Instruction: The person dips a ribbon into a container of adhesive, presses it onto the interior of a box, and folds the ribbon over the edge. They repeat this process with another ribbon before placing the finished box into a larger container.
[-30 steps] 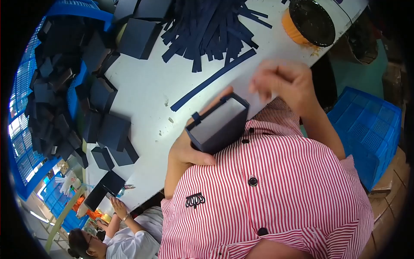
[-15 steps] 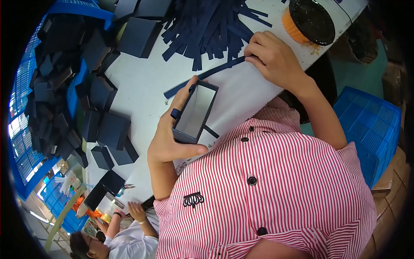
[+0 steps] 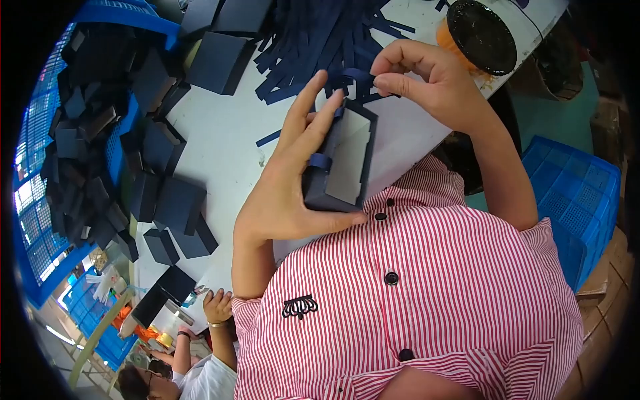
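My left hand [image 3: 280, 180] grips a small dark blue box [image 3: 337, 190] with a pale inside that faces up. Its thumb lies along the near end and its fingers reach past the far end. Short ribbon loops [image 3: 320, 161] stick out from the box's left edge. Just beyond the box, my right hand [image 3: 427, 80] pinches the end of a dark blue ribbon strip [image 3: 353, 75], which bends toward my left fingertips. Whether the strip touches the box is hidden by those fingers. A pile of loose ribbon strips [image 3: 320, 40] lies behind both hands.
Dark boxes [image 3: 180, 203] stand on the white table [image 3: 220, 140] at left, beside a blue crate [image 3: 33, 193] heaped with more. An orange tub [image 3: 450, 47] with a dark top sits at the back right. A blue basket [image 3: 567, 187] stands right; a co-worker [image 3: 207, 373] sits lower left.
My left hand has moved the box up and to the right, closer to my right hand. My right hand has lifted the strip off the table, and it now curves.
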`<action>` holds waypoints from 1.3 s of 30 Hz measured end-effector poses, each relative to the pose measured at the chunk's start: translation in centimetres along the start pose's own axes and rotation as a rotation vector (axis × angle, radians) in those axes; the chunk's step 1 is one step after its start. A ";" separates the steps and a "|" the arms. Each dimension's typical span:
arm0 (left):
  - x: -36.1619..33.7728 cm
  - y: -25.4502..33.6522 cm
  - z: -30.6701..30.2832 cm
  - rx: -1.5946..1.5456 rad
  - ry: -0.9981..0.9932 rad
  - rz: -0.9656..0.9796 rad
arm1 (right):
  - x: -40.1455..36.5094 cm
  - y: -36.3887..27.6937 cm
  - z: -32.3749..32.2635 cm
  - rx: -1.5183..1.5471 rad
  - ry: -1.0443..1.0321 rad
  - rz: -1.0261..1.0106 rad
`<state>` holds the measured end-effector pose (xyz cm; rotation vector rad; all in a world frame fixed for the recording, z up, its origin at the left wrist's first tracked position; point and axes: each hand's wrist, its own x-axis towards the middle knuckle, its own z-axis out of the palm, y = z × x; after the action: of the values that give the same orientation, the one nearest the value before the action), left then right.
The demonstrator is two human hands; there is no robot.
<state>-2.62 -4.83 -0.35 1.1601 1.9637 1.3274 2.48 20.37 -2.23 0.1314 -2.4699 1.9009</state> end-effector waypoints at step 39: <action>1.1 -0.3 0.4 -0.050 -0.103 0.050 | -1.6 -1.9 -0.5 0.042 -0.080 0.114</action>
<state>-2.97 -3.75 -0.68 1.2357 1.8299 1.3078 4.22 20.44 -0.34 0.0703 -2.5416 2.0311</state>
